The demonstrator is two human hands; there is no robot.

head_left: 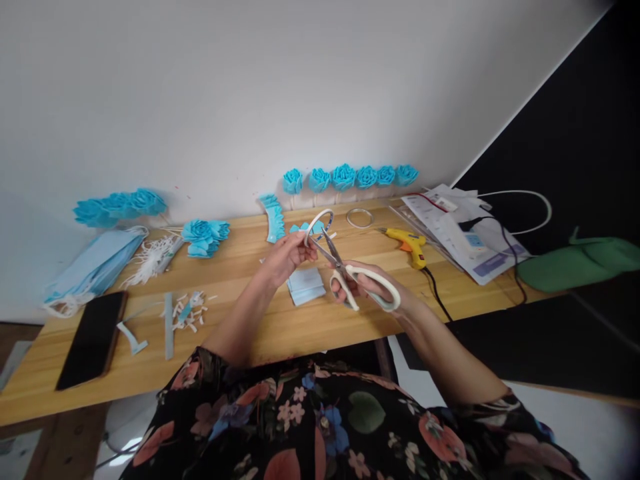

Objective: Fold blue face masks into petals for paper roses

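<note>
My left hand [289, 257] pinches a narrow roll of white tape [313, 224], held up above the table. In my right hand [371, 283] is a pair of scissors [337, 259] with white handles, my fingers through the loops. The blades are parted, and their tips reach the tape roll; whether they touch the tape I cannot tell. Beneath my hands lies a stack of pale blue squares [306, 288]. Small bright blue cut pieces [313, 228] lie behind the roll, partly hidden by it. A fringed blue strip [273, 219] rests near the wall.
Several blue flowers [344, 177] line the wall, with more flowers [203, 237] at left. A yellow glue gun [413, 245], metal ring [360, 218], papers [463, 233] and green pouch [575, 263] lie rightward. Face masks [97, 260], a phone [93, 340] and scraps [189, 312] lie leftward.
</note>
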